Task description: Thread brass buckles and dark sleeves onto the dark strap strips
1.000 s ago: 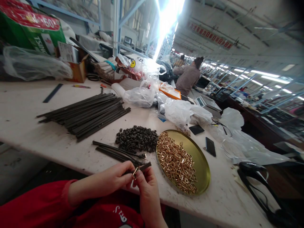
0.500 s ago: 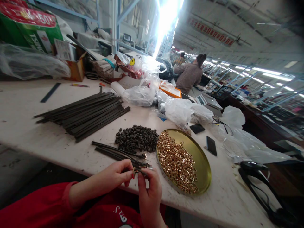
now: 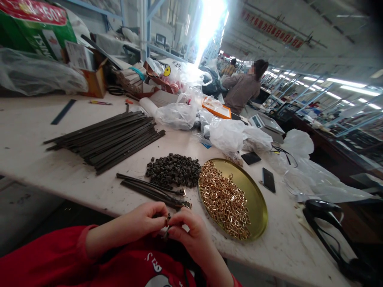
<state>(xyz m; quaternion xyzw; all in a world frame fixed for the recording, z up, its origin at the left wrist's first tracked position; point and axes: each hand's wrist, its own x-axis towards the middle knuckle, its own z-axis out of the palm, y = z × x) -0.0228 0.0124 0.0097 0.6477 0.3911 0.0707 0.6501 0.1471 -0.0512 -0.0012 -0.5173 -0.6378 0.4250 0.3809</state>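
Observation:
Close to the table's front edge, my left hand (image 3: 149, 219) pinches a small gold buckle (image 3: 168, 218) with a dark strap, most of which is hidden by the fingers. My right hand (image 3: 190, 229) meets it from the other side, thumb and forefinger closed on the strap beside the buckle. Just beyond my hands lie several dark straps (image 3: 149, 190), some with gold buckles (image 3: 187, 204) at their right ends. Behind them is a heap of small dark loops (image 3: 173, 170). A round gold tray (image 3: 257, 207) to the right holds a pile of gold buckles (image 3: 223, 201).
Long dark strips (image 3: 104, 139) lie stacked at the left. Plastic bags (image 3: 227, 133), a phone (image 3: 268, 180), a dark flat object (image 3: 251, 158) and a scale (image 3: 266, 125) stand farther back. A co-worker (image 3: 243, 89) is beyond the table. Black headphones (image 3: 323, 235) rest at right.
My right hand has turned, its fingers now pointing left over the strap instead of upward. The held strap and buckle have tilted lower between my hands. The view has shifted slightly.

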